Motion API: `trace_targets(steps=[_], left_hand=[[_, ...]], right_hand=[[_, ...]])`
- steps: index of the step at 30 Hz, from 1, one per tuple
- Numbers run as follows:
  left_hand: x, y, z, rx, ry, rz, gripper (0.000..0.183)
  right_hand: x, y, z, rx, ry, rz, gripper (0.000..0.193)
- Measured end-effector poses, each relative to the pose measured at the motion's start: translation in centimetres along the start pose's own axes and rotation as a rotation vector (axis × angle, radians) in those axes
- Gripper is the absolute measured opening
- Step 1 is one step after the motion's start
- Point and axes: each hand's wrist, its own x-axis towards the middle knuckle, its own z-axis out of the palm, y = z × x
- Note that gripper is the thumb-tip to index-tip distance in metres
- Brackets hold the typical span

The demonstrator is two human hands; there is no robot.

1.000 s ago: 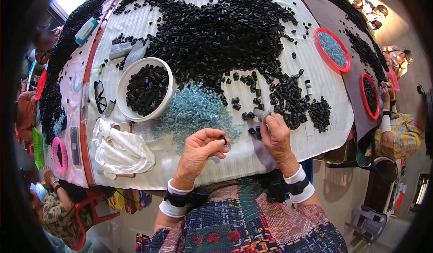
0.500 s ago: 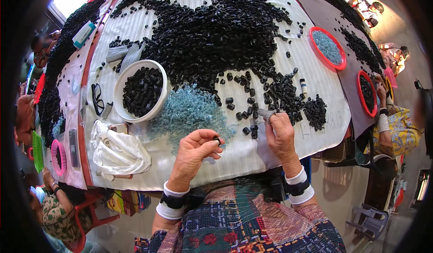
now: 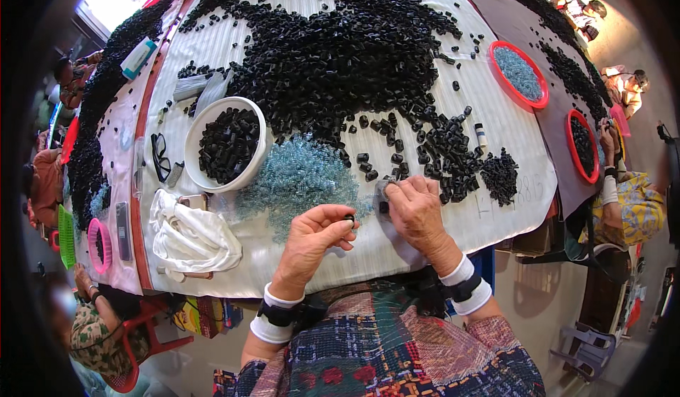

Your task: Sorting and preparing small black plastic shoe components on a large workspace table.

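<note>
My left hand pinches a small black cylindrical piece between thumb and fingertips, just above the white cloth. To its right, my right hand is low over the cloth with fingers curled, a grey wrap on one fingertip. A black piece shows at that fingertip; the hand hides what else lies under its fingers. Beyond both hands spreads a heap of clear bluish bits. Behind it rises a large pile of black pieces.
A white bowl holds black pieces. Left of it lie black-framed glasses and a bunched white cloth. A red-rimmed basket holds bluish bits. A small white tube lies by the smaller black heaps. Other people sit at both sides.
My right hand has moved left and down over the loose black pieces, its wrapped finger now beside one. My left hand still pinches its piece, nearly in place.
</note>
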Motion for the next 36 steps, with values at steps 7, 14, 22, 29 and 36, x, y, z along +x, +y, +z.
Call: trace_targets(steps=[7,14,22,29,36], left_hand=[[0.2,-0.1,0.3,0.021,-0.001,-0.008,0.02],[0.4,-0.2,0.4,0.06,0.014,0.002,0.02],[0.5,-0.6,0.2,0.02,0.005,-0.009,0.021],[0.1,-0.4,-0.2,0.029,-0.006,0.003,0.023],[0.2,-0.7,-0.3,0.023,-0.009,0.047,0.021]], right_hand=[[-0.3,0.1,0.0,0.149,0.183,0.048,0.026],[-0.5,1.0,-0.6,0.157,0.127,0.094,0.024],[-0.6,-0.5,-0.5,0.067,0.041,0.001,0.022],[-0.7,-1.2,-0.3,-0.04,-0.027,0.03,0.023],[-0.9,-0.7,0.7,0.024,0.046,-0.051,0.024]])
